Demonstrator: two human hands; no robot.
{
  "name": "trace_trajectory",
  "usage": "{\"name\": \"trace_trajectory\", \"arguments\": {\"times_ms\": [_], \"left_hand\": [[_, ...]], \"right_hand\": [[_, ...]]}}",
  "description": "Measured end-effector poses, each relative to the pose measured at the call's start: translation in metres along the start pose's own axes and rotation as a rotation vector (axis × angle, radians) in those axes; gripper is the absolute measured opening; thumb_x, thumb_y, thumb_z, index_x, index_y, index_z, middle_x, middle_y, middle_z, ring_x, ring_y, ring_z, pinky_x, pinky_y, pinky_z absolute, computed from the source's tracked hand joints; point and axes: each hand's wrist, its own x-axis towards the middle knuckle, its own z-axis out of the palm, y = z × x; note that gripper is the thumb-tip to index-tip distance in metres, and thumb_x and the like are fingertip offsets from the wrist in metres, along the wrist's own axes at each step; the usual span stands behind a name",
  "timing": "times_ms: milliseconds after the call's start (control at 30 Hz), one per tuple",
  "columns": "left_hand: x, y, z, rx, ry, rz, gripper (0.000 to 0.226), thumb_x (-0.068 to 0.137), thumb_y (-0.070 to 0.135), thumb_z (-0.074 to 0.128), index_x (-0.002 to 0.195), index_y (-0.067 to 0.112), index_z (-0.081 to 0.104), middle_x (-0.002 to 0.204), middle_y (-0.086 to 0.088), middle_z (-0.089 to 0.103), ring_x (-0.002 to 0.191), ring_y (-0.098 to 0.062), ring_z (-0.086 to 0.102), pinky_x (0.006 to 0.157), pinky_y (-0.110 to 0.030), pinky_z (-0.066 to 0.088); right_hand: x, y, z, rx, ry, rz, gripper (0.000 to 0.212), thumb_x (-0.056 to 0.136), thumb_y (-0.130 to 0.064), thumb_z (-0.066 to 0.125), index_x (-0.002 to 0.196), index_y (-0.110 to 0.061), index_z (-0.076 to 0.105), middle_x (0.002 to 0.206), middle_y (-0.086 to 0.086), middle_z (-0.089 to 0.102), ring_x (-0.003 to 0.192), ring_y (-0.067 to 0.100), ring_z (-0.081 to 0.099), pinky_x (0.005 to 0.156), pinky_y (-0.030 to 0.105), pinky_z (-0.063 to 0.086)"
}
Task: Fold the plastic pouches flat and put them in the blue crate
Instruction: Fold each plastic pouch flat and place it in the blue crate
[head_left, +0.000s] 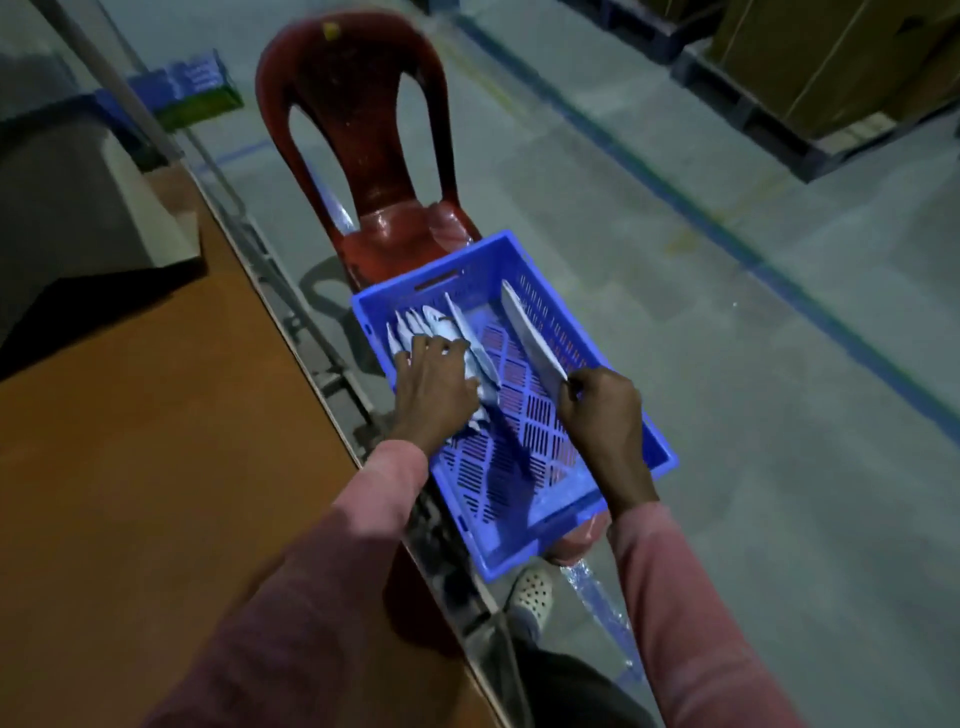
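Folded white plastic pouches (457, 338) are pressed upright at mid-frame in the slotted blue plastic crate (660, 457) by the spread left hand (434, 389); another flat pouch (530, 332) is pinched by the right hand (602, 415).

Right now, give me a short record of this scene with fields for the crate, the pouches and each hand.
crate: blue crate, perforated, sitting on a red chair
stored pouches: row of folded pouches standing on edge at the crate's left end
left hand: left hand pressing against that row
right hand: right hand pinching one flat pouch edge-up inside the crate, apart from the row
beside crate: brown table on the left
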Motion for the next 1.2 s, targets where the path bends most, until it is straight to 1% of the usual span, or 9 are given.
{"name": "trace_trajectory", "arguments": {"times_ms": [133,267,533,667,733,800,900,1033,1200], "left_hand": [[0.012,0.022,0.033,-0.029,-0.103,-0.106,0.052,0.094,0.039,0.063,0.142,0.022,0.054,0.139,-0.004,0.057,0.14,-0.029,0.035,0.115,-0.066,0.015],[0.025,0.026,0.05,-0.029,-0.094,-0.26,0.042,0.091,0.034,0.06,0.131,0.022,0.062,0.13,-0.003,0.061,0.137,-0.03,0.039,0.106,-0.086,0.005],[0.036,0.015,0.085,-0.098,-0.093,-0.392,0.039,0.09,0.028,0.06,0.127,0.019,0.064,0.121,-0.005,0.063,0.131,-0.03,0.045,0.106,-0.085,0.01],[0.033,0.013,0.103,-0.022,-0.052,-0.357,0.031,0.083,0.025,0.062,0.113,0.02,0.069,0.108,-0.003,0.065,0.123,-0.031,0.051,0.102,-0.089,0.008],[0.034,0.011,0.105,-0.015,-0.022,-0.394,0.03,0.082,0.025,0.061,0.111,0.022,0.07,0.109,-0.002,0.066,0.125,-0.031,0.051,0.102,-0.089,0.0],[0.036,0.008,0.106,-0.039,0.027,-0.435,0.031,0.081,0.027,0.061,0.11,0.023,0.072,0.108,0.001,0.067,0.124,-0.03,0.053,0.103,-0.087,-0.004],[0.04,0.003,0.109,-0.057,0.115,-0.424,0.028,0.076,0.029,0.068,0.103,0.025,0.073,0.099,0.006,0.067,0.114,-0.027,0.059,0.107,-0.077,0.009],[0.042,0.002,0.112,-0.061,0.182,-0.404,0.028,0.073,0.03,0.071,0.101,0.026,0.075,0.099,0.007,0.067,0.107,-0.024,0.061,0.1,-0.06,0.015],[0.042,0.006,0.111,-0.115,0.152,-0.434,0.029,0.076,0.03,0.066,0.103,0.026,0.073,0.103,0.005,0.066,0.112,-0.025,0.058,0.108,-0.073,0.004]], "right_hand": [[0.048,-0.007,0.044,0.014,-0.126,0.011,0.02,0.078,-0.015,0.066,0.063,-0.003,0.063,0.066,0.024,0.064,0.064,0.042,0.064,0.053,0.039,0.045],[0.085,-0.014,0.089,0.04,-0.201,0.009,0.017,0.08,-0.013,0.063,0.07,0.0,0.068,0.074,0.026,0.067,0.07,0.042,0.066,0.059,0.041,0.049],[0.125,-0.006,0.169,0.015,-0.415,-0.011,0.015,0.079,-0.01,0.058,0.075,0.002,0.067,0.078,0.026,0.068,0.074,0.042,0.068,0.064,0.042,0.054],[0.126,0.005,0.194,0.091,-0.457,-0.033,0.04,0.09,-0.045,0.053,0.086,-0.008,0.069,0.083,0.018,0.07,0.083,0.039,0.067,0.065,0.038,0.051],[0.129,0.005,0.197,0.257,-0.447,0.029,0.054,0.096,-0.062,0.046,0.108,-0.015,0.07,0.105,0.013,0.073,0.1,0.035,0.067,0.08,0.04,0.055],[0.136,-0.001,0.201,0.414,-0.519,0.118,0.058,0.1,-0.062,0.044,0.133,-0.018,0.061,0.132,0.011,0.065,0.12,0.03,0.061,0.098,0.039,0.049],[0.147,-0.013,0.213,0.623,-0.644,0.279,0.066,0.098,-0.065,0.046,0.15,-0.024,0.045,0.151,0.005,0.05,0.135,0.023,0.05,0.109,0.035,0.04],[0.154,-0.027,0.224,0.684,-0.671,0.282,0.071,0.096,-0.067,0.047,0.154,-0.026,0.039,0.157,0.004,0.044,0.14,0.021,0.045,0.115,0.04,0.038],[0.155,-0.031,0.234,0.686,-0.681,0.237,0.057,0.097,-0.062,0.049,0.14,-0.026,0.056,0.147,-0.004,0.054,0.134,0.013,0.05,0.115,0.037,0.037]]}}
